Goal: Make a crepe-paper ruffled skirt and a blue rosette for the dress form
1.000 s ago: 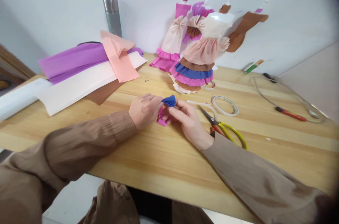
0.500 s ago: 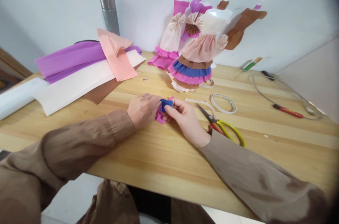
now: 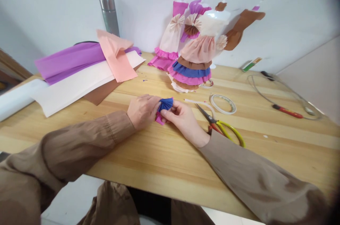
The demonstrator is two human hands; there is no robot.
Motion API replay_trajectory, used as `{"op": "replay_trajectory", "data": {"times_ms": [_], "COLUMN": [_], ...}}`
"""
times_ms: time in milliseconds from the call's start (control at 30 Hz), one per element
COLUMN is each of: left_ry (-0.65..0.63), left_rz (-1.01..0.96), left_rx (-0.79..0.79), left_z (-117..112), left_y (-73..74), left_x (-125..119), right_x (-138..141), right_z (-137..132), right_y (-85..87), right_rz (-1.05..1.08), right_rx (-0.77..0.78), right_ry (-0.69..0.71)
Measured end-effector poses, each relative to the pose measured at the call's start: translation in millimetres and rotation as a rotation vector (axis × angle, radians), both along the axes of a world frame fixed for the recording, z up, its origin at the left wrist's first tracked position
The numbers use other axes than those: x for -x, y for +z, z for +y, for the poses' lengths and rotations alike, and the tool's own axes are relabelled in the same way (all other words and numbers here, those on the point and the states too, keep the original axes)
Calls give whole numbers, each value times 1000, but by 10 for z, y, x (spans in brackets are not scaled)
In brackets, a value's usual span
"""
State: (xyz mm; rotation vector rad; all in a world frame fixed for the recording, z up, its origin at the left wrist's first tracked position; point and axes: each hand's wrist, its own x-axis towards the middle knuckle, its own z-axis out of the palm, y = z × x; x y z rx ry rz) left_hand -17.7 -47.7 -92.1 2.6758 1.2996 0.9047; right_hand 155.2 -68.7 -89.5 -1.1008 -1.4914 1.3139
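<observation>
A small pleated blue crepe paper fan [image 3: 165,104] sits between both hands over a wooden table [image 3: 170,161]. My left hand [image 3: 142,110] pinches its left end with curled fingers. My right hand [image 3: 183,120] pinches it from the right, thumb and fingers closed. Under the blue piece a scrap of pink crepe paper [image 3: 159,119] shows, partly hidden by my fingers; whether a hand grips it I cannot tell.
Yellow-handled scissors [image 3: 220,124] lie just right of my right hand, a tape roll [image 3: 223,103] beyond them. Paper doll dresses [image 3: 196,46] stand against the wall. Stacked crepe sheets [image 3: 82,71] and a steel flask [image 3: 108,11] are at back left; red-handled tool [image 3: 287,111] and wire lie right.
The blue fan was folded tighter between my fingers, then spread out again. Both hands stayed in nearly the same place on the table.
</observation>
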Motion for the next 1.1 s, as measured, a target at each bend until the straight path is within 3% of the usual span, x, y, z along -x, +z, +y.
{"op": "replay_trajectory", "data": {"times_ms": [300, 467, 700, 933, 1100], "left_ry": [57, 74, -42, -84, -95], "left_rz": [-30, -40, 61, 186, 171], "left_rx": [-46, -63, -199, -313, -259], "left_z": [-9, -11, -26, -66, -64], "left_y": [41, 36, 31, 57, 42], "left_x": [1, 2, 1, -41, -42], "right_x": [-38, -32, -27, 37, 33], "right_z": [-20, -25, -10, -47, -22], "right_y": [42, 12, 40, 80, 53], "right_rz": [66, 153, 232, 185, 173], "right_rx": [-13, 16, -22, 35, 41], "right_ry": [58, 18, -46, -103, -119]}}
